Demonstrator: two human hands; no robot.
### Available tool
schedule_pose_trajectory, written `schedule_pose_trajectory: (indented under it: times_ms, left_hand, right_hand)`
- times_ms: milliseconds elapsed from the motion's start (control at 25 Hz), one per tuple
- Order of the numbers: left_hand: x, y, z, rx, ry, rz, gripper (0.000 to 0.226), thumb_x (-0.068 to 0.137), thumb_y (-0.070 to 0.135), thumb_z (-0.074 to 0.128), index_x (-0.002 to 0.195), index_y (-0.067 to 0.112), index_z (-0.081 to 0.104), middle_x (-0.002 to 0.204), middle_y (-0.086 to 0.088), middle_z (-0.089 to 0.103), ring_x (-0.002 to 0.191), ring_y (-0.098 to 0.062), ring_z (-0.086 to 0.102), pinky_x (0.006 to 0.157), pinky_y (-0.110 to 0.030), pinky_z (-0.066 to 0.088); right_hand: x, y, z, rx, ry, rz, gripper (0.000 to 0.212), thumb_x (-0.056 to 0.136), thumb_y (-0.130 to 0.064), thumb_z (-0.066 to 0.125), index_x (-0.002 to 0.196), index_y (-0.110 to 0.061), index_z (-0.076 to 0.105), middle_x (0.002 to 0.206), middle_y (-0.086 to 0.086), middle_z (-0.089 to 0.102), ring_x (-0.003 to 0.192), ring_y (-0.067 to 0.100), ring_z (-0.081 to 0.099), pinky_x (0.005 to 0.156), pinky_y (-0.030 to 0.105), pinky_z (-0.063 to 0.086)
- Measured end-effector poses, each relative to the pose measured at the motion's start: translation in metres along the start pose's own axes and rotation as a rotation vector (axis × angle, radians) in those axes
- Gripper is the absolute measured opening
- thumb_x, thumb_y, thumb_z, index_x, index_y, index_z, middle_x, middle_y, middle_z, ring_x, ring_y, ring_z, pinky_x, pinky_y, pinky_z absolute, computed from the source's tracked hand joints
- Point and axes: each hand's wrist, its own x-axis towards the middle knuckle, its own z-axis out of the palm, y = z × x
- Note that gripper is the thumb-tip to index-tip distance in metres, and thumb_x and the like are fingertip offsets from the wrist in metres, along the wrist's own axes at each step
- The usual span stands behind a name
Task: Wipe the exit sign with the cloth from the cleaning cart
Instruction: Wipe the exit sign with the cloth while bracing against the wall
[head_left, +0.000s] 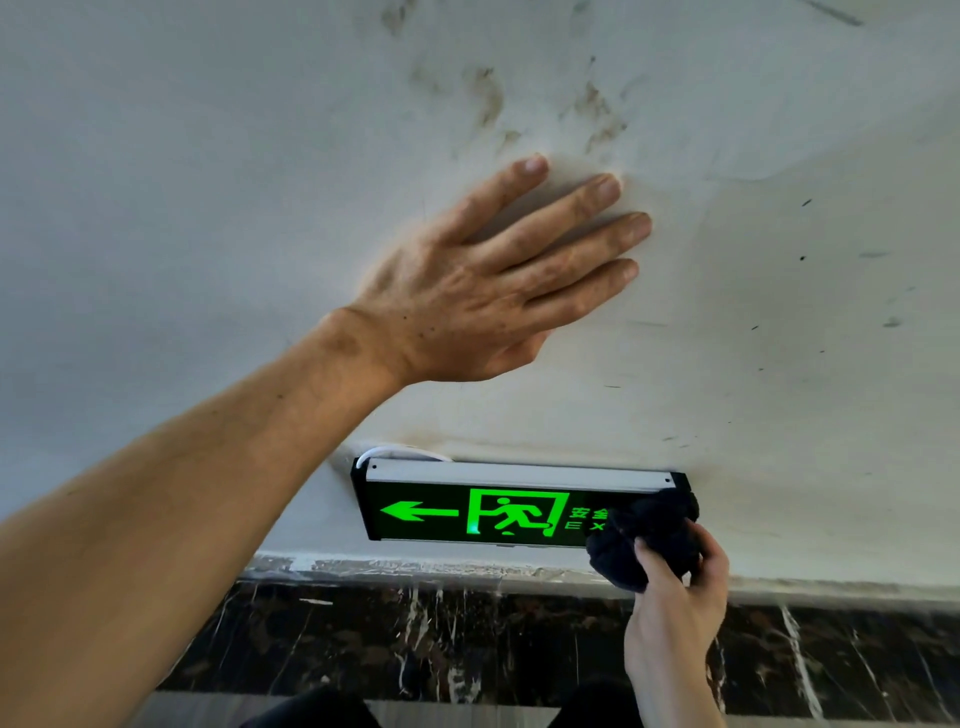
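Note:
The exit sign (467, 512) is a black box with a silver top rail, mounted low on the wall, showing a lit green arrow and running figure. My right hand (675, 608) grips a bunched dark cloth (644, 540) and presses it against the sign's right end, covering part of the lettering. My left hand (498, 280) lies flat on the wall above the sign, fingers spread, holding nothing.
The white wall (208, 156) carries brown smudges and dark marks above and to the right. A dark marble skirting (415, 639) runs below the sign. A white cable (405, 452) loops out behind the sign's top left corner. My dark-clothed knees show at the bottom edge.

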Motion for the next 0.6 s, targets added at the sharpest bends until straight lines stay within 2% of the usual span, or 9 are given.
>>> schedule_pose_trajectory:
  times_ms: [200, 360, 440, 520, 600]
  left_hand:
    - [0.001, 0.0, 0.0, -0.005, -0.003, -0.002, 0.057, 0.096, 0.022, 0.05, 0.152, 0.014, 0.042, 0.155, -0.007, 0.045, 0.143, -0.032, 0.036, 0.121, -0.053, 0.015]
    - [0.003, -0.001, -0.004, -0.023, 0.006, 0.005, 0.052, 0.099, 0.02, 0.046, 0.15, 0.014, 0.044, 0.153, -0.008, 0.048, 0.14, -0.032, 0.043, 0.117, -0.053, 0.02]
    - [0.004, -0.001, -0.005, -0.035, 0.007, 0.004, 0.049, 0.1, 0.019, 0.042, 0.149, 0.013, 0.046, 0.152, -0.008, 0.05, 0.138, -0.032, 0.047, 0.117, -0.052, 0.021]
    - [0.004, -0.001, -0.006, -0.033, 0.002, 0.007, 0.049, 0.1, 0.019, 0.042, 0.148, 0.012, 0.046, 0.151, -0.008, 0.051, 0.138, -0.032, 0.048, 0.116, -0.052, 0.022]
    - [0.004, -0.001, -0.006, -0.035, -0.007, 0.01, 0.049, 0.1, 0.019, 0.042, 0.148, 0.012, 0.047, 0.152, -0.008, 0.05, 0.138, -0.033, 0.048, 0.116, -0.053, 0.022]
  right_hand:
    - [-0.006, 0.007, 0.007, -0.052, -0.037, 0.014, 0.053, 0.076, 0.013, 0.066, 0.091, -0.038, 0.069, 0.11, -0.007, 0.065, 0.107, 0.017, 0.06, 0.078, 0.036, 0.053]
    - [-0.024, 0.015, 0.023, -0.104, -0.106, 0.017, 0.052, 0.076, 0.012, 0.068, 0.089, -0.038, 0.069, 0.118, 0.002, 0.061, 0.103, 0.016, 0.06, 0.061, 0.018, 0.053]
    - [-0.035, 0.021, 0.033, -0.151, -0.139, 0.003, 0.053, 0.076, 0.009, 0.07, 0.088, -0.043, 0.068, 0.118, -0.002, 0.058, 0.102, 0.015, 0.06, 0.057, 0.014, 0.052]
    - [-0.046, 0.027, 0.042, -0.211, -0.166, -0.016, 0.053, 0.075, 0.005, 0.072, 0.088, -0.047, 0.067, 0.114, -0.01, 0.053, 0.1, 0.013, 0.059, 0.062, 0.019, 0.055]
    - [-0.056, 0.033, 0.052, -0.265, -0.187, -0.026, 0.052, 0.073, 0.002, 0.075, 0.089, -0.047, 0.065, 0.114, -0.013, 0.048, 0.1, 0.013, 0.058, 0.075, 0.036, 0.059]
